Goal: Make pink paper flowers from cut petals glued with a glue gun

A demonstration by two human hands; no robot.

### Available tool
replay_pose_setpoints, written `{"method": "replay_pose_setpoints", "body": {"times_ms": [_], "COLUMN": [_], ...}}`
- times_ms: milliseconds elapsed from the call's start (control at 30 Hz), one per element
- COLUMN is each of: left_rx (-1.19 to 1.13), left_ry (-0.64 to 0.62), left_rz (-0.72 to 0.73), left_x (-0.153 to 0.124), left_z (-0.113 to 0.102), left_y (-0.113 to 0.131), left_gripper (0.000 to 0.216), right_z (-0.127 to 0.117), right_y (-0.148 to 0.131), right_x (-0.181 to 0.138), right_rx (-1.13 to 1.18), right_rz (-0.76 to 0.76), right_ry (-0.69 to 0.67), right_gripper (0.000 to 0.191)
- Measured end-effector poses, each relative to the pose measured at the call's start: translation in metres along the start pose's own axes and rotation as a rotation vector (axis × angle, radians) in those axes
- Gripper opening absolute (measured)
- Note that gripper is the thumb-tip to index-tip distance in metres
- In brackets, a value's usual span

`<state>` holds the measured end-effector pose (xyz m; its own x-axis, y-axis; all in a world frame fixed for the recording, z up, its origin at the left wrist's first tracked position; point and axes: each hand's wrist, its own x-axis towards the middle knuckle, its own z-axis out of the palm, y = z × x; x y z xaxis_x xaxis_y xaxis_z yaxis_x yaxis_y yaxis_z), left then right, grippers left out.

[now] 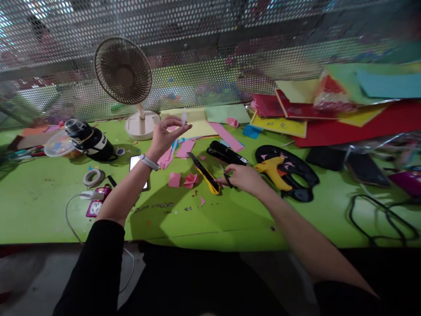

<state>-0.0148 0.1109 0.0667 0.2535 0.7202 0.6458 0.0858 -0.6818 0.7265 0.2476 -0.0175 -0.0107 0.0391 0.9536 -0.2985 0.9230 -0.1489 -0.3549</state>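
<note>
My left hand [166, 134] is raised over the back of the green table, thumb and fingers pinched on a small whitish, translucent piece [183, 117] whose kind I cannot make out. Close to the tabletop, my right hand [243, 179] has its fingers closed around small scissors [226, 176] with dark handles. Just left of them lies a yellow and black utility knife [205, 174]. A black stapler [226, 153] rests behind my right hand. Between the hands are a folded pink paper flower [191, 180] and a pink paper square [174, 179].
A yellow glue gun [274, 172] lies on a black palette-shaped tray [304, 169] at right. A desk fan [123, 72], a black bottle [90, 141], a tape roll [93, 177] and a power socket [95, 206] stand left. Coloured sheets [345, 127] pile up back right; a perforated metal screen [197, 66] closes the back.
</note>
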Motion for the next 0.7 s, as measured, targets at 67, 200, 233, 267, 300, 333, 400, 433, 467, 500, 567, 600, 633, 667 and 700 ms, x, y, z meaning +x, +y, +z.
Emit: {"method": "replay_pose_setpoints", "body": {"times_ms": [67,200,233,267,300,333,400,433,467,500,567,600,633,667,700], "left_rx": [0.018,0.037,0.039,0.041,0.044,0.045,0.032,0.020,0.005,-0.010,-0.037,-0.048,-0.056,-0.061,-0.062], "left_ry": [0.000,-0.006,-0.008,-0.011,-0.016,-0.024,-0.056,-0.079,-0.103,-0.124,-0.155,-0.162,-0.165,-0.167,-0.169], "left_rz": [-0.011,0.010,0.017,0.022,0.025,0.025,0.014,0.007,0.002,0.000,0.001,0.004,0.008,0.012,0.016], "left_x": [0.002,0.004,0.004,0.004,0.004,0.003,0.003,0.002,0.002,0.002,0.001,0.001,0.001,0.000,0.000], "left_z": [0.004,0.011,0.012,0.013,0.014,0.015,0.015,0.015,0.015,0.015,0.014,0.014,0.014,0.014,0.013], "left_y": [0.000,-0.001,-0.001,-0.001,-0.001,-0.001,0.000,0.000,-0.001,-0.001,-0.001,-0.002,-0.002,-0.002,-0.003], "left_gripper": [0.026,0.029,0.029,0.030,0.030,0.030,0.028,0.027,0.026,0.025,0.024,0.024,0.023,0.023,0.024], "right_z": [0.000,-0.001,-0.002,-0.004,-0.006,-0.008,-0.012,-0.014,-0.016,-0.017,-0.017,-0.017,-0.016,-0.015,-0.014], "right_y": [0.002,0.001,0.001,0.001,0.001,0.001,0.001,0.000,0.000,-0.001,-0.003,-0.004,-0.004,-0.004,-0.004], "right_x": [0.001,-0.002,-0.003,-0.004,-0.005,-0.006,-0.007,-0.007,-0.008,-0.008,-0.008,-0.008,-0.008,-0.008,-0.008], "right_rx": [-0.003,-0.075,-0.084,-0.087,-0.087,-0.085,-0.084,-0.084,-0.085,-0.092,-0.116,-0.117,-0.101,-0.066,-0.019], "right_rz": [0.002,-0.013,-0.018,-0.027,-0.038,-0.048,-0.067,-0.081,-0.098,-0.115,-0.122,-0.107,-0.086,-0.066,-0.051], "right_ry": [0.005,0.058,0.058,0.049,0.034,0.016,-0.022,-0.038,-0.047,-0.048,-0.036,-0.032,-0.032,-0.039,-0.046], "right_gripper": [0.054,0.053,0.054,0.055,0.056,0.058,0.061,0.062,0.064,0.064,0.061,0.058,0.055,0.053,0.053]}}
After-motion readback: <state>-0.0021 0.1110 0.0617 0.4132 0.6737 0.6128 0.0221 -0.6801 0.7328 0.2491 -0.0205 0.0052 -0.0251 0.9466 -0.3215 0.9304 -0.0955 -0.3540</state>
